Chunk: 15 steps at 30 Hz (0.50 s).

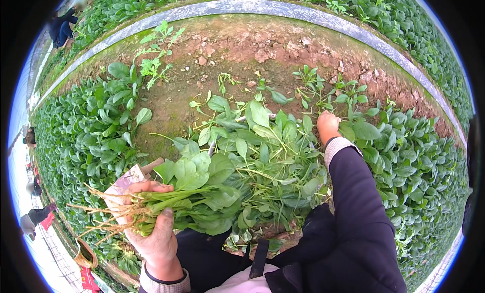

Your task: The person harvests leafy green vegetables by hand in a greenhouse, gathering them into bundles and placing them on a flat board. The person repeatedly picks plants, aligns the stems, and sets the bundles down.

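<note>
My left hand (161, 232) grips a bunch of spinach (204, 202), its pale roots pointing left and its leaves right. Behind the bunch, by the same fingers, is a flat metal blade (130, 176) with a short wooden handle (152, 165); how it is held is hidden. At the edge of the standing spinach, my right hand (329, 124) is down low with curled fingers, against small rooted spinach plants (350, 97). Its fingertips and anything inside them are hidden. Between my hands lies a heap of loose spinach leaves (276, 160) on the soil.
Dense spinach stands on the left (102, 122) and right (413, 171). A dark strip (242, 6) curves across the far side, beyond bare soil (242, 39). Several people are at the left, one crouching (62, 27). A basket-like container (85, 253) and red bag (88, 279) sit lower left.
</note>
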Each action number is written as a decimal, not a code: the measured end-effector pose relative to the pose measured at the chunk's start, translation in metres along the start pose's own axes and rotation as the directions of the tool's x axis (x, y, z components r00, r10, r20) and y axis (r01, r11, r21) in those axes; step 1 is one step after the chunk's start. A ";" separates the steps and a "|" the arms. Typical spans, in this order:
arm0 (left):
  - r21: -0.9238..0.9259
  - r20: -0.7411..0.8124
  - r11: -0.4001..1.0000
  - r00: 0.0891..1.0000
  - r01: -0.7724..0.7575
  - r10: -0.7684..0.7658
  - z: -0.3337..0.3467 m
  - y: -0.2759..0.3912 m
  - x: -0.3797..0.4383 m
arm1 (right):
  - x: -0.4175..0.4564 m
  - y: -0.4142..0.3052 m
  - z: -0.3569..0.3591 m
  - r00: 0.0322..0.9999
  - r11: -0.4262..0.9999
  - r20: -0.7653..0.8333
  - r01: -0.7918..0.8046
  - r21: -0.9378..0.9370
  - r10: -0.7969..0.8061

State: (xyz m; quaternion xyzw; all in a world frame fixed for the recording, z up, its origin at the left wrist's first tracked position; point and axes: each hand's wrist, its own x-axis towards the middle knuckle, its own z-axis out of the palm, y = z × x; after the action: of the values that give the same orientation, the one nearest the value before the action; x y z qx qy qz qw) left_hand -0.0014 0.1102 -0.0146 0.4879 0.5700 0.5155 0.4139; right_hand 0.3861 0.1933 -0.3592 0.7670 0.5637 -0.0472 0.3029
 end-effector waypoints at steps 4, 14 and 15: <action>-0.008 0.015 1.000 1.000 -0.022 0.022 -0.004 0.000 -0.005 | -0.015 0.009 -0.010 0.980 0.998 0.191 0.038 0.058 -0.049; -0.173 0.043 0.985 0.998 -0.027 0.035 -0.010 0.027 -0.028 | -0.063 0.077 -0.076 0.988 0.825 -0.083 0.152 0.545 -0.128; -0.211 0.037 0.977 0.999 -0.009 0.017 -0.013 0.029 -0.032 | -0.074 0.085 -0.112 0.987 0.684 -0.037 0.133 0.717 -0.154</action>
State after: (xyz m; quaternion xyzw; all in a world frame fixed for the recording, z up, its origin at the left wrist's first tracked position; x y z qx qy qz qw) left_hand -0.0046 0.0760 0.0152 0.4548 0.5009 0.5663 0.4707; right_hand 0.4050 0.1739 -0.2028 0.7771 0.5548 -0.2967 -0.0177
